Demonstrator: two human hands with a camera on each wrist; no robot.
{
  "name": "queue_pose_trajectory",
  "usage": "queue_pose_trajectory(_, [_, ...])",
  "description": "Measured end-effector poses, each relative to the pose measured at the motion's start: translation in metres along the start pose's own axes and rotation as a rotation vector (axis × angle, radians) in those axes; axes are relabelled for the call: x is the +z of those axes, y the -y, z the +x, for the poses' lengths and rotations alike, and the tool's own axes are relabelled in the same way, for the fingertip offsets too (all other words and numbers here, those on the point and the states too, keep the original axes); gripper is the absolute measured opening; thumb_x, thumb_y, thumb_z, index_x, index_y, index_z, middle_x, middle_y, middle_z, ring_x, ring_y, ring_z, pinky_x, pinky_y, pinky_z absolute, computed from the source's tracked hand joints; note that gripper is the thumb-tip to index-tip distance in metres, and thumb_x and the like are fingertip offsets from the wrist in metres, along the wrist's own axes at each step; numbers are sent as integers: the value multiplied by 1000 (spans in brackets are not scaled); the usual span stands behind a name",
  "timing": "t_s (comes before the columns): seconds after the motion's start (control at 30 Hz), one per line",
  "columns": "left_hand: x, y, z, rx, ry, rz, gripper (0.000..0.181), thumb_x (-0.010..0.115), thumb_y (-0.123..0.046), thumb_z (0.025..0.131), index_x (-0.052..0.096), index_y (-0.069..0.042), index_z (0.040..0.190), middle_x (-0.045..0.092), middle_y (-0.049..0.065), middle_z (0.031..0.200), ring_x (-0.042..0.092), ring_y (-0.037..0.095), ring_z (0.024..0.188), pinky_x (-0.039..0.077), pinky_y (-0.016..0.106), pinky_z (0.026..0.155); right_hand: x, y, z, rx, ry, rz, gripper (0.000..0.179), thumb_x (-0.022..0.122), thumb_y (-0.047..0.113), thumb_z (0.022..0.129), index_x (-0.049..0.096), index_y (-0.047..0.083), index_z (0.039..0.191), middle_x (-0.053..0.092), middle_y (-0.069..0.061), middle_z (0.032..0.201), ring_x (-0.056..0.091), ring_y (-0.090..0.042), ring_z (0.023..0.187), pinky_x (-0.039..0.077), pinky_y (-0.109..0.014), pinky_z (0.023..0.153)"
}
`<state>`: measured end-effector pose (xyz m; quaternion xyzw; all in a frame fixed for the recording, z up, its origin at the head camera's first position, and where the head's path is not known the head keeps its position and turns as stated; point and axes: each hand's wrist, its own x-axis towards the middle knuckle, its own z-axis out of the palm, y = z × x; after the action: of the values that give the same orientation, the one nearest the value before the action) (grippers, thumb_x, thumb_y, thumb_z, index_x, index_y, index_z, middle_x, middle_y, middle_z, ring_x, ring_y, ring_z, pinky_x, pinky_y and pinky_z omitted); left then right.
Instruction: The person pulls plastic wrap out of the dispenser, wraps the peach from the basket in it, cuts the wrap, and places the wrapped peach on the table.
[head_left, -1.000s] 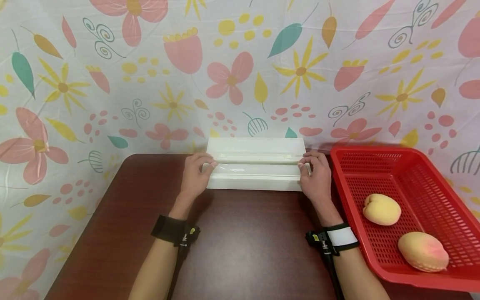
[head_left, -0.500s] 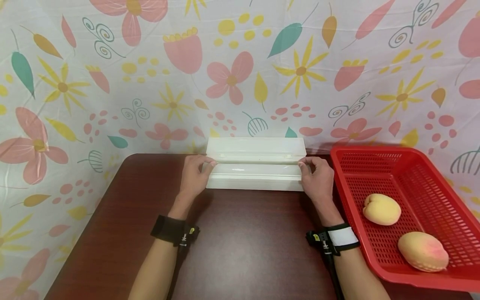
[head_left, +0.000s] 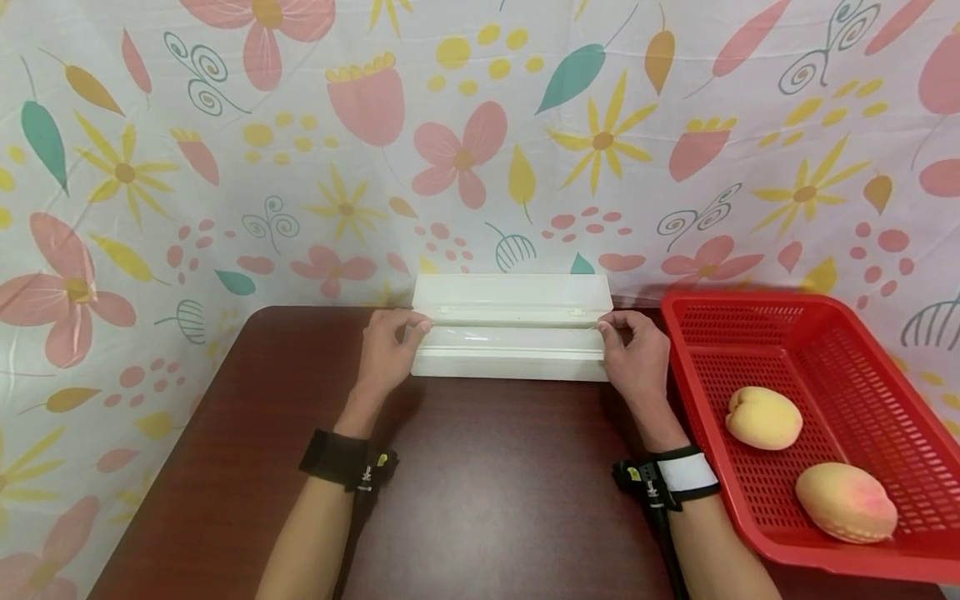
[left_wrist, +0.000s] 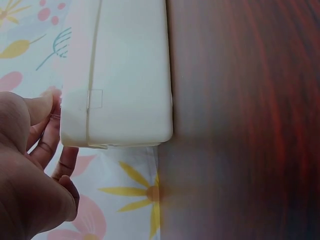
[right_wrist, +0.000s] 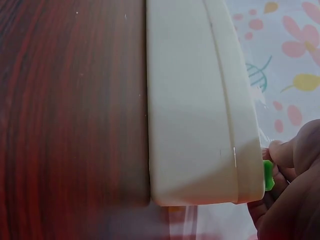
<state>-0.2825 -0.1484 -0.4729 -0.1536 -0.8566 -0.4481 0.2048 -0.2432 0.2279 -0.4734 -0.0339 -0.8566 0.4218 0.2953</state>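
A long white plastic wrap dispenser (head_left: pixel 510 367) lies across the far part of the table with its lid (head_left: pixel 510 292) raised at the back. Clear plastic wrap (head_left: pixel 517 336) shows as a glossy sheet on its top. At the left end my left hand (head_left: pixel 390 346) pinches the wrap's edge between thumb and fingers; in the left wrist view a clear bit shows at those fingertips. My right hand (head_left: pixel 637 354) pinches it likewise at the right end. A small green piece (right_wrist: pixel 269 175) sticks out beside the right fingers in the right wrist view.
To the right stands a red plastic basket (head_left: pixel 705 467) holding two yellow-pink peaches, one peach (head_left: pixel 765 418) farther back and another peach (head_left: pixel 846 502) nearer. A flowered cloth (head_left: pixel 480 150) hangs behind the dark wooden table (head_left: pixel 480 500).
My right hand has shifted slightly to the right, and its fingers have drawn closer together. The left hand has barely moved. Dispenser and basket stay in place.
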Motion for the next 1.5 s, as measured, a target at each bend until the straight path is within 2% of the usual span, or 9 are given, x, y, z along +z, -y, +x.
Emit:
queue_pose_trajectory(0.17, [-1,-1,1,21,-7,2,8,77,-16,97,84,-13,99,76,0,89,54,20,72,47,39,72,0,1,0,-1,-2,9,12,74,12,100,76,3,106,74,-14,95,59,-22,78,43,-23,66])
queue_pose_trajectory(0.37, [-2,-2,0,-7,4,-5,9,76,-16,98,84,-13,100,78,1,96,59,20,83,50,47,86,0,2,0,-7,-8,19,11,73,11,100,76,2,105,73,-14,94,58,-21,76,42,-22,65])
queue_pose_trajectory(0.53, [-3,-3,0,-20,13,-9,10,75,-20,99,83,-15,103,78,0,99,61,20,91,35,68,102,-1,3,1,-3,-10,32,12,72,11,101,76,2,107,74,-15,96,59,-22,78,43,-23,67])
queue_pose_trajectory(0.6, [-4,-3,0,-24,14,-3,11,75,-21,100,83,-16,104,79,0,101,62,20,94,28,72,106,-1,4,1,-2,-10,34,13,72,11,101,76,2,108,74,-15,98,58,-23,79,43,-24,69])
queue_pose_trajectory(0.73, [-4,-6,-1,-42,15,1,12,73,-22,101,82,-15,106,77,2,103,61,23,92,37,59,106,-2,3,1,-2,-7,37,13,72,11,101,76,2,108,74,-16,98,58,-25,80,43,-25,70])
queue_pose_trajectory(0.83, [-5,-8,-3,-59,15,-23,13,73,-22,102,80,-13,107,77,5,104,63,24,94,46,45,100,-2,4,1,-2,-5,43,13,72,12,101,75,2,108,74,-16,99,59,-26,81,44,-26,70])
queue_pose_trajectory(0.9, [-5,-9,-4,-69,16,-51,13,73,-22,102,79,-12,108,76,6,104,65,23,96,50,41,96,-3,5,1,-3,-4,47,13,72,11,101,75,2,109,74,-16,100,59,-26,81,44,-25,71])
queue_pose_trajectory(1.07, [-6,-12,-4,-84,22,-90,13,73,-22,102,79,-11,108,76,6,105,66,23,100,51,42,96,-5,8,0,-3,-7,56,12,72,11,101,75,2,109,74,-15,100,59,-24,81,44,-24,71])
queue_pose_trajectory(1.5, [-10,-17,-3,-82,21,-128,12,73,-21,102,78,-10,105,75,6,94,68,21,88,52,36,82,-7,12,0,-17,-16,81,11,70,9,101,75,1,107,73,-14,93,58,-21,78,44,-20,68])
